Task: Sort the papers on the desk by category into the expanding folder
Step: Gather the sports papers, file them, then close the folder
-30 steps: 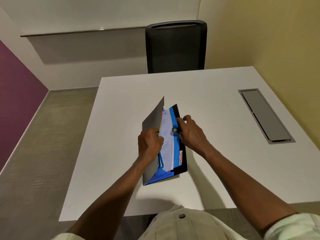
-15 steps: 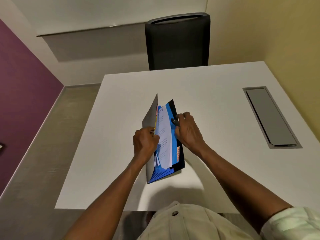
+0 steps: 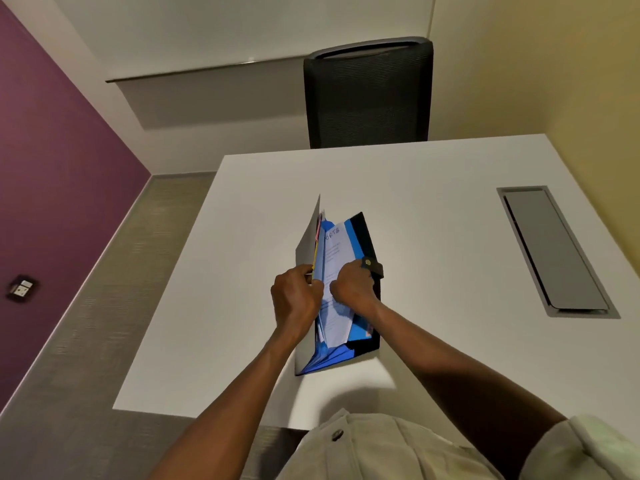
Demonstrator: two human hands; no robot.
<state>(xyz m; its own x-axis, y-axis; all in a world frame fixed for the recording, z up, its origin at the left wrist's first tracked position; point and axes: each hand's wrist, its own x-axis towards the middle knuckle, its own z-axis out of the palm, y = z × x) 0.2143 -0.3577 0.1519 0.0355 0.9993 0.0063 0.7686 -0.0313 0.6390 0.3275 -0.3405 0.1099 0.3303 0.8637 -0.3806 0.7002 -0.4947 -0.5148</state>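
Head view, left hand [image 3: 297, 299] gripping expanding folder [image 3: 362, 233] flap, right hand [image 3: 351, 289] pinching white paper [image 3: 334, 251] inside

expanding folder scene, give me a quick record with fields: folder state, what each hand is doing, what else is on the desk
folder: expanding folder stands open on the white desk, blue pockets fanned, grey front cover raised
paper: white printed sheet sticks up from a pocket, handwritten letters at its top
left hand: left hand grips the front cover and pocket edges
right hand: right hand closed on the sheet, beside the snap strap
desk: grey cable hatch; no loose papers visible
beyond: black mesh chair
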